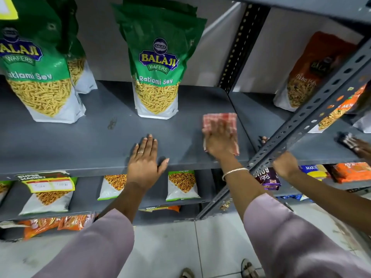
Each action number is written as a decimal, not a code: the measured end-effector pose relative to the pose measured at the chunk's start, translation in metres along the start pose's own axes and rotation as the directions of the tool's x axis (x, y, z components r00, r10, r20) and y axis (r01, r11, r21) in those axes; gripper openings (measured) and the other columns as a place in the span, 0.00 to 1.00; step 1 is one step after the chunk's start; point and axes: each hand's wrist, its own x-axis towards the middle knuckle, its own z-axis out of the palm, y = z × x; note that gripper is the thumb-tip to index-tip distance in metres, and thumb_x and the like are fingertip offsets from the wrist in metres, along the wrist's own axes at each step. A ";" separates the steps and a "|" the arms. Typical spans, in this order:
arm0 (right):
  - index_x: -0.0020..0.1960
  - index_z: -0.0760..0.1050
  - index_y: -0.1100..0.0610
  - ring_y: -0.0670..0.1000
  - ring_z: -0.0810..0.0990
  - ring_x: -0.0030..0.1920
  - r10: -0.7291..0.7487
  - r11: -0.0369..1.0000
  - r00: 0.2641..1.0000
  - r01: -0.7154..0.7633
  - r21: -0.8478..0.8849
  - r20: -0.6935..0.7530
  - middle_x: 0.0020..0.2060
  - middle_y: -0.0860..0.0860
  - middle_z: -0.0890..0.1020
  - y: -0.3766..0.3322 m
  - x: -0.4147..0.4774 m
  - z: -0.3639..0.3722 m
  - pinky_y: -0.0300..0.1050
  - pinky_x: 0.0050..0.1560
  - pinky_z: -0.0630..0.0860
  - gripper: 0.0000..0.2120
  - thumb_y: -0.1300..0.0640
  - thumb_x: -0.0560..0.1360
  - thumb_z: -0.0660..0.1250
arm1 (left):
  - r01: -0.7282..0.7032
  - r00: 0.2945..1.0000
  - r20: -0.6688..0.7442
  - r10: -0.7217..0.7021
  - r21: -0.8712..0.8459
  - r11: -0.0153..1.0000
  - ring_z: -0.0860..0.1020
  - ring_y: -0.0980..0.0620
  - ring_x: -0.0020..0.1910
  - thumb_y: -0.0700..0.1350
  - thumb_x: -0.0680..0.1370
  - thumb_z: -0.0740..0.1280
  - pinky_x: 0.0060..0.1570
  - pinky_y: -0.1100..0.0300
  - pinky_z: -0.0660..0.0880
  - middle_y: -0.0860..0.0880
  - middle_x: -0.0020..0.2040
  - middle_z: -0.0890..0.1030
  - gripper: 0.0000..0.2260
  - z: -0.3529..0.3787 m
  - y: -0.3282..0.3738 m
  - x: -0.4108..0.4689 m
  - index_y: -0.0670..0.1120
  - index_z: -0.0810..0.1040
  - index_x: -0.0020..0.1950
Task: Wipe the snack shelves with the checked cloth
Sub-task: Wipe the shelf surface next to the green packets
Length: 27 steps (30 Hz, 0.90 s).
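Pale mauve sleeves nearest camera. Left hand [145,163] rests flat, fingers spread, on grey metal shelf [60,145]. Right hand [219,139] presses open-palmed on red-and-white checked cloth [219,119], just right of green Ratlami Sev pouch [156,77]. Dark smudge [111,123] beyond left hand looks unwiped; lower shelves probably remain.

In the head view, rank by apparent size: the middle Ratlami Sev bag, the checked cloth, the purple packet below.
1. middle Ratlami Sev bag
2. checked cloth, partly under the right hand
3. purple packet, partly hidden, so unsure
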 end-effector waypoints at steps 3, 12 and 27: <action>0.78 0.39 0.56 0.58 0.41 0.78 0.147 0.988 0.988 -0.148 0.034 0.038 0.79 0.56 0.43 -0.001 0.000 -0.008 0.58 0.78 0.42 0.28 0.46 0.82 0.40 | 0.002 1.000 0.008 -0.002 -0.015 1.000 0.65 0.43 0.71 0.60 0.74 0.45 0.70 0.49 0.55 0.40 0.72 0.66 0.35 0.000 0.000 -0.001 0.37 0.67 0.70; 0.77 0.51 0.56 0.63 0.49 0.77 0.100 0.995 0.994 -0.099 0.015 -0.048 0.78 0.60 0.52 0.018 0.033 -0.007 0.59 0.77 0.47 0.31 0.41 0.79 0.48 | -0.010 0.997 0.072 0.014 -0.048 0.999 0.74 0.41 0.64 0.61 0.80 0.39 0.69 0.56 0.50 0.37 0.66 0.73 0.37 -0.005 0.000 0.000 0.35 0.74 0.65; 0.78 0.46 0.49 0.62 0.48 0.78 -0.447 0.894 0.894 0.447 -0.028 0.023 0.78 0.55 0.52 -0.024 0.133 -0.005 0.58 0.78 0.42 0.26 0.51 0.81 0.46 | -0.019 0.998 0.054 0.023 -0.064 0.998 0.66 0.45 0.66 0.62 0.80 0.40 0.69 0.57 0.48 0.38 0.66 0.74 0.36 -0.001 -0.005 0.003 0.36 0.73 0.65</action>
